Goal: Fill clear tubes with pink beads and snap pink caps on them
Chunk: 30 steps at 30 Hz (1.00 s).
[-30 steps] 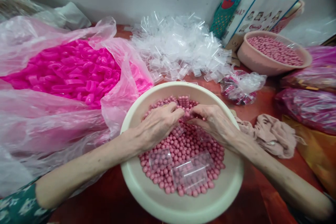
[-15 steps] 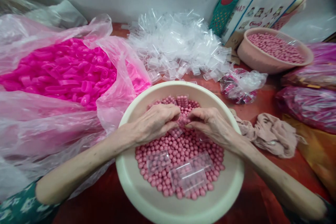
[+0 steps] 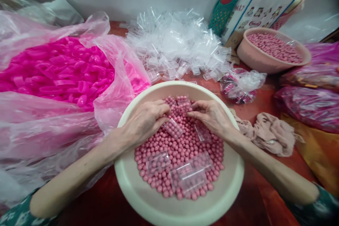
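Note:
A cream basin [image 3: 127, 183] holds many pink beads [image 3: 182, 150], with several clear plastic sleeves [image 3: 193, 180] lying on them. My left hand [image 3: 148, 120] is over the basin's left side, its fingers curled closed. Its fingertips are beside a clear bead-filled sleeve [image 3: 173, 128]; what they grip, if anything, is hidden. Opposite it, my right hand [image 3: 212, 116] has thumb and forefinger pinched close to the beads. What lies in that pinch is too small to make out. Below the right hand rests another clear sleeve [image 3: 202, 133].
Behind the basin is a heap of clear plastic sleeves [image 3: 177, 42]. A plastic bag [image 3: 116, 74] of bright pink plastic pieces [image 3: 60, 74] spreads on the left. To the right are a second basin [image 3: 256, 54] of beads, a crumpled cloth [image 3: 275, 134], a knotted bag [image 3: 239, 84] and purple packs [image 3: 307, 106].
My hands have moved apart from a close pinch together, the left hand going left. The bead-filled sleeve near the left fingertips now shows more fully. The view has shifted slightly.

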### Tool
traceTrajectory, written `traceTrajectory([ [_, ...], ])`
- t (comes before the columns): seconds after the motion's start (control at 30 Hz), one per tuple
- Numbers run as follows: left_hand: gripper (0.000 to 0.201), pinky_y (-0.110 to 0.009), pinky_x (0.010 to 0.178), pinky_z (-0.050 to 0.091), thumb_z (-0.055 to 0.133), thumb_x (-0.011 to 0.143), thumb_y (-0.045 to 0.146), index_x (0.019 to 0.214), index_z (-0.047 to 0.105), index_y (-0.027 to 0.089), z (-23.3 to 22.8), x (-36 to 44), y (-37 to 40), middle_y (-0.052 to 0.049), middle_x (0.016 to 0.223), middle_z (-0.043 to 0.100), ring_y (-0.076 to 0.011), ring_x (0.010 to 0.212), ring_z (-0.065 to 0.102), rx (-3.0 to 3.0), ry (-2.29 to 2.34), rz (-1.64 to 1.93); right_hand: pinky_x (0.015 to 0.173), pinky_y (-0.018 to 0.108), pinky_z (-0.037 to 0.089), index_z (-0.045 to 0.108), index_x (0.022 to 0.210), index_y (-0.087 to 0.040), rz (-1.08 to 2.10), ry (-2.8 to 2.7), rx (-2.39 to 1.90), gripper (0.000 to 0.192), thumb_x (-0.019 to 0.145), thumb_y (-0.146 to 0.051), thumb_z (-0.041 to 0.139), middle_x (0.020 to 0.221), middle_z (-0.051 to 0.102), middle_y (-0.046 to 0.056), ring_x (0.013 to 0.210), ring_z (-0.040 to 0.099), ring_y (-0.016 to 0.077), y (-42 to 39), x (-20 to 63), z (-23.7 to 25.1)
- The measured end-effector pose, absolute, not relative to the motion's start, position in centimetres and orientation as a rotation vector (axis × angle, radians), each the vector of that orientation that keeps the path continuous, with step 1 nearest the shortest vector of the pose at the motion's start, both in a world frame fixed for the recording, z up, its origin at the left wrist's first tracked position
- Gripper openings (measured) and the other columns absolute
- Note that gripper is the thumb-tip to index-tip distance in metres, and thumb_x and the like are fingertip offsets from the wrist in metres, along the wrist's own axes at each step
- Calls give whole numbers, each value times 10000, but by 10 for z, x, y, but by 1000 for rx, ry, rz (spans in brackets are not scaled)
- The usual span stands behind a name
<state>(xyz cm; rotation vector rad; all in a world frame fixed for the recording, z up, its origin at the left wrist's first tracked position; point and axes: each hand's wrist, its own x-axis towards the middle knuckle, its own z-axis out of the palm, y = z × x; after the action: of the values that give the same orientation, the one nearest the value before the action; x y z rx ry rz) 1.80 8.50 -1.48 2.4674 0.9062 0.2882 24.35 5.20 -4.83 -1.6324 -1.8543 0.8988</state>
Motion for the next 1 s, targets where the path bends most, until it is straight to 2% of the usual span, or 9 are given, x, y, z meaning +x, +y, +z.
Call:
traceTrajectory([
  [0.13, 166, -301, 735, 396, 441, 900, 204, 837, 582, 142, -20, 11, 79, -42, 809, 582, -167, 776, 529, 2431, 898, 158, 625, 275, 371, 615, 709, -166, 785, -1960, -1724, 148, 776, -298, 606, 672, 611, 5, 647, 523, 148, 56, 240, -56],
  [0.27, 142, -310, 771, 387, 434, 906, 228, 882, 553, 156, -28, 5, 73, -43, 865, 565, -170, 817, 507, 2397, 877, 87, 588, 284, 315, 551, 612, -178, 671, -2011, -1819, 266, 793, -368, 593, 594, 538, 12, 594, 469, 150, 49, 242, -56],
  [0.4, 125, -299, 767, 370, 410, 906, 192, 820, 496, 161, -35, 5, 74, -20, 834, 529, -150, 779, 473, 2403, 800, 69, 593, 282, 314, 570, 673, -177, 572, -2088, -1797, 274, 833, -399, 554, 637, 553, 32, 626, 491, 158, 34, 240, -53],
  [0.57, 162, -265, 676, 355, 404, 880, 122, 739, 472, 160, -31, 15, 77, 5, 748, 518, -128, 698, 462, 2340, 782, 81, 665, 266, 360, 599, 822, -175, 851, -2218, -1499, 236, 793, -409, 619, 802, 600, 18, 732, 522, 149, 25, 228, -50],
  [0.67, 138, -250, 669, 357, 455, 845, 89, 743, 525, 149, -21, 22, 78, 16, 724, 549, -114, 690, 489, 2271, 728, 111, 650, 255, 354, 597, 790, -167, 999, -2156, -1492, 211, 784, -373, 637, 750, 588, -11, 701, 510, 133, 30, 224, -44],
  [0.8, 161, -231, 733, 384, 490, 812, 45, 841, 627, 123, -13, 28, 79, -4, 793, 628, -108, 751, 551, 2154, 650, 181, 580, 231, 333, 601, 742, -163, 1251, -2011, -1460, 248, 776, -406, 638, 664, 570, -42, 622, 490, 107, 35, 228, -31],
  [1.0, 154, -217, 693, 404, 506, 780, 17, 790, 630, 107, -11, 42, 81, -4, 745, 627, -102, 709, 562, 2164, 570, 268, 605, 241, 346, 635, 834, -167, 1229, -2076, -1414, 256, 840, -413, 562, 709, 579, -30, 658, 500, 118, 28, 238, -24],
])
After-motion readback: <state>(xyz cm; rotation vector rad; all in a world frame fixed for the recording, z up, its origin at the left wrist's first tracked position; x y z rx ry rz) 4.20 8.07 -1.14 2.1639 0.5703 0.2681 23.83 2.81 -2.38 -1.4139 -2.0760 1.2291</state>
